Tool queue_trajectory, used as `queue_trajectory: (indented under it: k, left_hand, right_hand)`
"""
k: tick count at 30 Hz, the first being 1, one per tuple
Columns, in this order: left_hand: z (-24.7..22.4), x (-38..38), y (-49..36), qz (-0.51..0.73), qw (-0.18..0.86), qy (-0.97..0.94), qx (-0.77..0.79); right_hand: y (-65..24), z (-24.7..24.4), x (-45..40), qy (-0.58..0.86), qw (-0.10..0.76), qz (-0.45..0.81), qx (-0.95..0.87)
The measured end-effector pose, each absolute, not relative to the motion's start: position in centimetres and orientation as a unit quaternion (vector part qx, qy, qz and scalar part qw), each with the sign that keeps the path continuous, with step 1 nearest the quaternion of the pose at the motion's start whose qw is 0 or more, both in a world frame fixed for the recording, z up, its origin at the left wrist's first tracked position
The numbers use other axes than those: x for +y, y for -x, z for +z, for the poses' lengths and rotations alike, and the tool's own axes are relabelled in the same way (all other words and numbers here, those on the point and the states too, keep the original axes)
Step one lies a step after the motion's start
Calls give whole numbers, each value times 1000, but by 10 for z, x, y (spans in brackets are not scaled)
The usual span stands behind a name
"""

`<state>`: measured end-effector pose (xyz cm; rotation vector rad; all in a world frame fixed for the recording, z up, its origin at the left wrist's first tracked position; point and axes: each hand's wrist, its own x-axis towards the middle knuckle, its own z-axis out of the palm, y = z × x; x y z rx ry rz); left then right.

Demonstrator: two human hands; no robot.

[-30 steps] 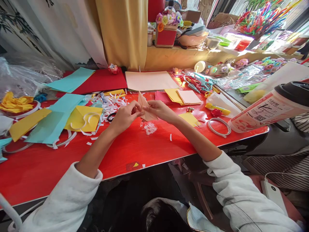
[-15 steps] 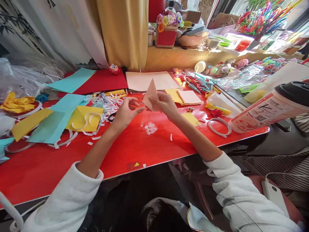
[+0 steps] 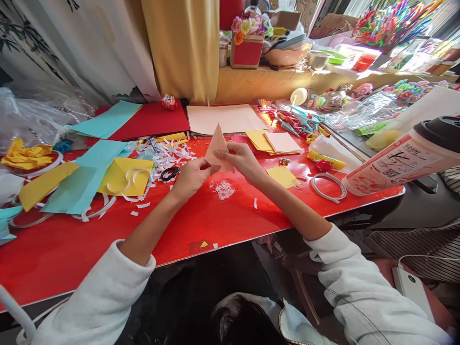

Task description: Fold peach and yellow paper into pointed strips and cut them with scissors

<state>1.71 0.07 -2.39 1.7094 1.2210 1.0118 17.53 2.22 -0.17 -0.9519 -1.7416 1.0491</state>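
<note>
Folded paper (image 3: 217, 140) over a red table (image 3: 230, 218), scrap-littered (gold curtain (image 3: 182, 50) behind).

Folded paper (image 3: 217, 140): pale pink, matt, creased into a narrow pointed form. Apex is sharp and points up, away from the wearer; a crease runs down from it. Sides widen toward the base, which is partly hidden by fingers. The piece is held up over the red table (image 3: 201, 215), between left hand (image 3: 194, 177) and right hand (image 3: 243, 160), its right side gripped by the latter.
</note>
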Motion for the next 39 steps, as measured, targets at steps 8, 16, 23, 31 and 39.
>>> queue_trajectory:
  k: [8, 16, 23, 31, 39]
  left_hand:
    - [-21, 3, -17, 394, 432, -669, 458]
    - [-10, -4, -18, 434, 433, -648, 451]
    - [-21, 4, -15, 444, 371, -658, 482]
    - [-20, 3, -12, 453, 344, -661, 490]
    - [-22, 3, -16, 454, 426, -635, 457]
  right_hand:
    - [-179, -3, 25, 387, 432, 456, -675]
    - [-182, -4, 28, 405, 419, 443, -681]
    - [-180, -5, 27, 409, 388, 426, -708]
    - [-182, -5, 28, 384, 390, 450, -706]
    - [-178, -4, 25, 403, 417, 444, -683]
